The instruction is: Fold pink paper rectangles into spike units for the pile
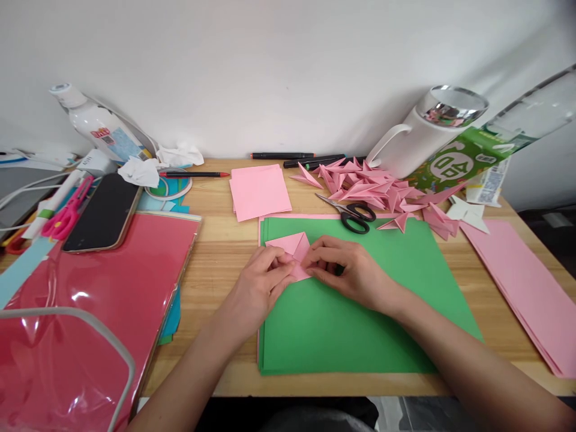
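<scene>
A small pink paper square (288,244) with diagonal folds lies at the upper left of the green paper stack (360,330). My left hand (262,281) pinches its lower left side, fingers closed. On the right side of the same paper, my right hand (348,267) is closed with thumb and fingertips at a folded edge. Fingertips hide part of the lower folds. Just beyond my hands, black-handled scissors (355,217) rest partly on the green sheets. A pile of folded pink paper pieces (373,186) lies behind them.
Pink square sheets (261,193) lie at the back, pink strips (526,288) at right. A white mug (416,135) and green carton (454,162) stand back right. At left are a phone (103,213), pink scissors (69,213), a red paper pack (112,288) and a cable (103,336).
</scene>
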The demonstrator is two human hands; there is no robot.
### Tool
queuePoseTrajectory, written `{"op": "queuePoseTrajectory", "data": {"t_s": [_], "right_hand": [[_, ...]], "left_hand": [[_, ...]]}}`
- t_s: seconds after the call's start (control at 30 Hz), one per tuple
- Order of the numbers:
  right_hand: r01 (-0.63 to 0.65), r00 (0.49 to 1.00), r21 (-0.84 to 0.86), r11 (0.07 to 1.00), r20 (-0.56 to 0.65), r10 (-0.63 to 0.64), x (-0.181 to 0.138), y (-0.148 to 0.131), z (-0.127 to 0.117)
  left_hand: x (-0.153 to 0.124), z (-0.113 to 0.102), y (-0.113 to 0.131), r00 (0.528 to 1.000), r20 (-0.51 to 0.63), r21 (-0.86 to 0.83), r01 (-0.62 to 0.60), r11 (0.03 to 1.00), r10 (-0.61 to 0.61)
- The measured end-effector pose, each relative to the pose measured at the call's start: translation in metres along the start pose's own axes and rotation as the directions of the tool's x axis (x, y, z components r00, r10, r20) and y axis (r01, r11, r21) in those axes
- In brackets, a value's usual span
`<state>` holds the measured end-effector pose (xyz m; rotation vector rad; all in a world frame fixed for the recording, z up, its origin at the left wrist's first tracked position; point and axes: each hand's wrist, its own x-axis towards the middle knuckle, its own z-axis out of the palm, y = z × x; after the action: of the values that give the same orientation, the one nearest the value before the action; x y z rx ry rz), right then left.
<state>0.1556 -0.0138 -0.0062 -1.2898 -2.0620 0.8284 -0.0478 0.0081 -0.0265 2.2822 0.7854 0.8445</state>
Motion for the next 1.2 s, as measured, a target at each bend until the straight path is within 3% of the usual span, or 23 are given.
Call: {"op": "queuePoseTrajectory", "data": {"t_s": [0.13,0.43,0.8,1.2], "right_hand": [[0.104,0.994,-0.036,0.994,0.036,-0.103,-0.001,0.002,0.001],[0.111,0.993,-0.061,0.992,0.051,-0.108,-0.001,0.005,0.001],[0.149,0.987,-0.025,0.989,0.063,-0.147,-0.001,0.004,0.000],[0.180,0.982,-0.075,0.981,0.079,-0.174,-0.001,0.006,0.002]], "left_hand": [[0.004,-0.004,-0.001,1.000,0.010,-0.066,0.021,0.998,-0.020],[0.012,-0.023,0.003,0.973,0.216,-0.147,0.118,0.982,-0.084],[0.009,-0.013,-0.003,0.984,0.158,-0.155,0.103,0.982,-0.079],[0.010,-0.014,-0.003,0.978,0.133,-0.209,0.187,0.960,-0.161]]}}
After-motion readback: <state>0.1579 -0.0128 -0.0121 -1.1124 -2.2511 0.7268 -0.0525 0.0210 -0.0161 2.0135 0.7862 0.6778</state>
